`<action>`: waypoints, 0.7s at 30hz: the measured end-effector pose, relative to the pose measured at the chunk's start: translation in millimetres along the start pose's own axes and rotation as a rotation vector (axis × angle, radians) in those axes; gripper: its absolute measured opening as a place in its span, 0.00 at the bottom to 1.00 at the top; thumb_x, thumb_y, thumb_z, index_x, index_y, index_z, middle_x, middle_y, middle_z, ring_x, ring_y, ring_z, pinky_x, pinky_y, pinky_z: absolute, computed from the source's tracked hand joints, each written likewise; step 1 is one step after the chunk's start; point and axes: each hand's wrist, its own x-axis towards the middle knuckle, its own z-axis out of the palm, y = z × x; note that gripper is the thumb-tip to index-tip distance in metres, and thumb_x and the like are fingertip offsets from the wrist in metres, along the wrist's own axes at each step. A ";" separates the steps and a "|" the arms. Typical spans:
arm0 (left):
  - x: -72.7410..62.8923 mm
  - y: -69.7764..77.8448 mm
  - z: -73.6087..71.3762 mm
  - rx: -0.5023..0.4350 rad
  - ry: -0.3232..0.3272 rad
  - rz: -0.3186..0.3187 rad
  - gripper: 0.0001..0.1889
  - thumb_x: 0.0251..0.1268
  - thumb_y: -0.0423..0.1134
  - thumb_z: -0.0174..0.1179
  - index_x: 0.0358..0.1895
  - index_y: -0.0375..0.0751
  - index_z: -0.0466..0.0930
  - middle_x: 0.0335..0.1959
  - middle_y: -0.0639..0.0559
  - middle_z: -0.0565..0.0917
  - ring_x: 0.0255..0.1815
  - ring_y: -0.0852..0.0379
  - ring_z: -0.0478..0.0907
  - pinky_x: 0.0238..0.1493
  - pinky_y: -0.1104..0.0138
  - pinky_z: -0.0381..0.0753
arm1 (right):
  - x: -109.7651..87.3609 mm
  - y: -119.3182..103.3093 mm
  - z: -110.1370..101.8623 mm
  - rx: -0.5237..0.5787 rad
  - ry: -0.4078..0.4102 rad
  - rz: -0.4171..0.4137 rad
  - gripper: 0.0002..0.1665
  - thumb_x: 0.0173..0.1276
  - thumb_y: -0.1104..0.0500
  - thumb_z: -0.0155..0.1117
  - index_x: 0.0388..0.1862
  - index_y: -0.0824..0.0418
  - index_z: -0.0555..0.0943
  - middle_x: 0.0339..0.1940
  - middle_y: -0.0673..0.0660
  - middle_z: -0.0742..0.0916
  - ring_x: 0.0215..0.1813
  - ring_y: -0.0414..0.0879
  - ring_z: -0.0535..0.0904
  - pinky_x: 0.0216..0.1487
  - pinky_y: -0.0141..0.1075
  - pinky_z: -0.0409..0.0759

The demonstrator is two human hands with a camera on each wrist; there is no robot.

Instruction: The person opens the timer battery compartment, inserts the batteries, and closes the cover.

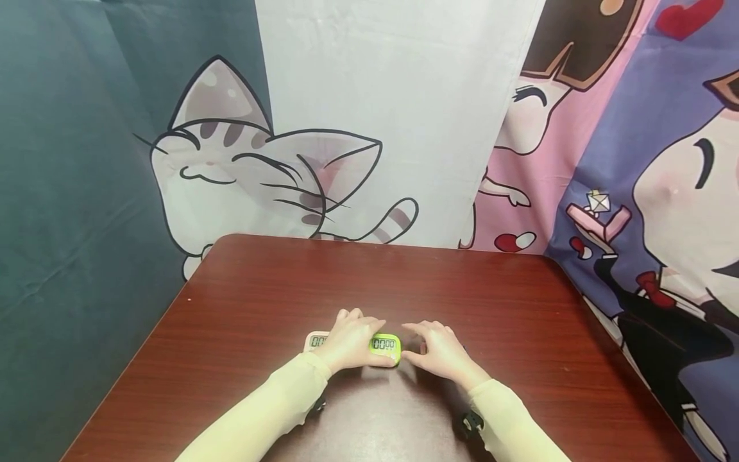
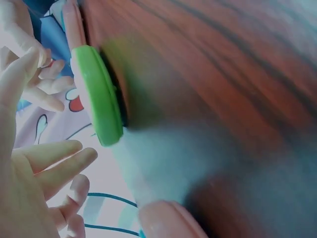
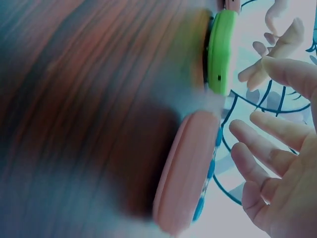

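Observation:
A green digital timer [image 1: 385, 345] lies face up on the table, its display reading zeros. My left hand [image 1: 351, 340] hovers around its left side, fingers and thumb spread; in the left wrist view these fingers stand apart from the green timer [image 2: 99, 94]. Left of it lies a pale pink timer [image 1: 314, 340], partly covered by that hand. My right hand [image 1: 440, 351] is just right of the green timer, fingers loosely bent and holding nothing. Beneath it, the right wrist view shows a pink device [image 3: 185, 171] with blue buttons, mostly hidden from the head view.
The dark red-brown wooden table [image 1: 381, 276] reaches back to a hanging cloth backdrop [image 1: 392, 83] with cartoon figures. A dark strapped device [image 1: 473, 421] sits at the right wrist.

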 end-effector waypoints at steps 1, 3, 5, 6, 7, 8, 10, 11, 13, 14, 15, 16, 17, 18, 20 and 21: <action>0.7 1.4 0.0 0.002 0.002 0.005 0.43 0.40 0.73 0.62 0.57 0.46 0.79 0.48 0.54 0.84 0.35 0.57 0.68 0.39 0.61 0.60 | -1.4 1.8 -0.9 0.005 0.005 0.005 0.31 0.52 0.48 0.74 0.55 0.56 0.80 0.29 0.47 0.82 0.39 0.45 0.74 0.44 0.45 0.69; 1.7 4.4 -0.1 -0.001 -0.003 0.011 0.43 0.41 0.73 0.62 0.58 0.47 0.78 0.49 0.54 0.84 0.36 0.57 0.68 0.40 0.61 0.60 | -4.3 6.2 -2.0 0.007 0.009 0.019 0.31 0.52 0.48 0.74 0.55 0.56 0.80 0.27 0.47 0.80 0.41 0.45 0.75 0.44 0.45 0.69; 3.0 7.4 0.3 -0.009 -0.008 0.015 0.44 0.41 0.73 0.62 0.60 0.47 0.77 0.50 0.54 0.83 0.37 0.57 0.68 0.40 0.61 0.60 | -7.4 10.4 -3.1 0.009 0.009 0.033 0.32 0.53 0.47 0.73 0.56 0.56 0.80 0.31 0.48 0.81 0.44 0.47 0.75 0.46 0.47 0.69; 3.6 8.8 0.6 -0.013 -0.008 0.016 0.44 0.41 0.73 0.62 0.60 0.47 0.76 0.51 0.54 0.83 0.37 0.57 0.68 0.40 0.60 0.60 | -9.1 12.4 -3.8 0.014 0.012 0.039 0.32 0.52 0.46 0.73 0.55 0.56 0.80 0.34 0.48 0.82 0.45 0.48 0.76 0.46 0.48 0.69; 4.7 10.3 0.8 -0.012 -0.004 0.018 0.45 0.41 0.73 0.62 0.60 0.47 0.76 0.51 0.54 0.83 0.37 0.57 0.68 0.41 0.60 0.61 | -10.8 14.7 -4.6 0.010 0.015 0.047 0.32 0.52 0.46 0.73 0.55 0.56 0.80 0.37 0.49 0.83 0.46 0.49 0.76 0.47 0.48 0.69; 5.9 11.9 1.1 -0.010 0.000 0.018 0.45 0.41 0.74 0.62 0.61 0.47 0.76 0.51 0.55 0.83 0.37 0.57 0.68 0.41 0.60 0.61 | -12.6 17.1 -5.3 0.008 0.021 0.054 0.32 0.52 0.45 0.73 0.55 0.56 0.80 0.40 0.50 0.83 0.48 0.50 0.76 0.48 0.49 0.69; 8.0 14.9 1.9 -0.007 0.011 0.019 0.45 0.41 0.74 0.62 0.61 0.47 0.76 0.51 0.56 0.83 0.37 0.57 0.68 0.42 0.60 0.61 | -16.3 21.9 -7.6 0.004 0.033 0.068 0.33 0.50 0.44 0.74 0.55 0.55 0.81 0.45 0.51 0.84 0.49 0.51 0.76 0.48 0.49 0.69; 9.0 16.4 2.3 -0.007 0.015 0.019 0.45 0.40 0.74 0.62 0.60 0.47 0.76 0.51 0.56 0.83 0.37 0.58 0.68 0.42 0.60 0.61 | -18.3 24.6 -8.6 -0.002 0.038 0.076 0.34 0.50 0.43 0.74 0.54 0.55 0.81 0.46 0.51 0.84 0.49 0.51 0.76 0.48 0.49 0.69; 10.7 19.5 4.1 -0.009 0.020 0.017 0.45 0.39 0.73 0.63 0.60 0.47 0.76 0.51 0.56 0.83 0.37 0.58 0.67 0.42 0.61 0.60 | -22.2 29.9 -10.8 -0.022 0.047 0.088 0.35 0.48 0.41 0.75 0.54 0.56 0.81 0.46 0.51 0.84 0.48 0.51 0.76 0.47 0.48 0.69; 11.5 21.1 5.3 -0.007 0.018 0.016 0.46 0.39 0.73 0.63 0.60 0.47 0.76 0.51 0.56 0.83 0.36 0.58 0.67 0.42 0.61 0.60 | -24.1 32.6 -11.8 -0.031 0.049 0.094 0.36 0.47 0.41 0.75 0.53 0.57 0.82 0.46 0.51 0.84 0.48 0.50 0.75 0.46 0.47 0.69; 12.1 22.8 6.9 -0.003 0.016 0.015 0.46 0.38 0.73 0.64 0.60 0.47 0.76 0.52 0.56 0.83 0.37 0.58 0.67 0.42 0.61 0.60 | -26.0 35.1 -13.0 -0.039 0.047 0.098 0.37 0.47 0.40 0.75 0.53 0.57 0.82 0.46 0.51 0.84 0.47 0.50 0.75 0.46 0.47 0.69; 12.8 24.6 8.5 0.002 0.009 0.012 0.46 0.38 0.73 0.64 0.60 0.47 0.76 0.52 0.57 0.83 0.37 0.58 0.67 0.42 0.61 0.60 | -27.8 37.5 -14.0 -0.049 0.044 0.102 0.38 0.46 0.38 0.75 0.53 0.58 0.82 0.46 0.52 0.84 0.47 0.50 0.75 0.45 0.46 0.69; 13.5 26.6 10.1 0.012 0.006 0.012 0.46 0.37 0.74 0.64 0.60 0.47 0.76 0.53 0.57 0.82 0.38 0.58 0.68 0.42 0.61 0.60 | -29.6 39.8 -15.0 -0.064 0.039 0.105 0.39 0.46 0.37 0.75 0.53 0.58 0.82 0.47 0.52 0.84 0.47 0.50 0.75 0.45 0.46 0.68; 14.3 28.9 11.8 0.026 0.004 0.010 0.46 0.37 0.74 0.63 0.60 0.47 0.76 0.54 0.57 0.82 0.38 0.57 0.68 0.43 0.61 0.60 | -31.4 41.8 -16.1 -0.072 0.034 0.108 0.40 0.45 0.36 0.74 0.53 0.59 0.82 0.47 0.52 0.84 0.47 0.50 0.75 0.44 0.45 0.68; 16.9 34.4 15.0 0.059 0.004 0.015 0.46 0.37 0.75 0.62 0.60 0.48 0.76 0.55 0.57 0.81 0.41 0.57 0.69 0.43 0.61 0.61 | -35.2 45.9 -17.9 -0.089 0.018 0.115 0.43 0.43 0.33 0.74 0.54 0.59 0.81 0.48 0.53 0.83 0.47 0.50 0.75 0.43 0.45 0.68; 18.5 37.9 16.3 0.076 0.005 0.019 0.47 0.37 0.76 0.62 0.60 0.48 0.76 0.55 0.58 0.81 0.42 0.57 0.70 0.44 0.61 0.61 | -37.3 48.1 -18.7 -0.098 0.012 0.118 0.44 0.43 0.32 0.74 0.54 0.59 0.81 0.49 0.53 0.83 0.47 0.50 0.75 0.43 0.44 0.68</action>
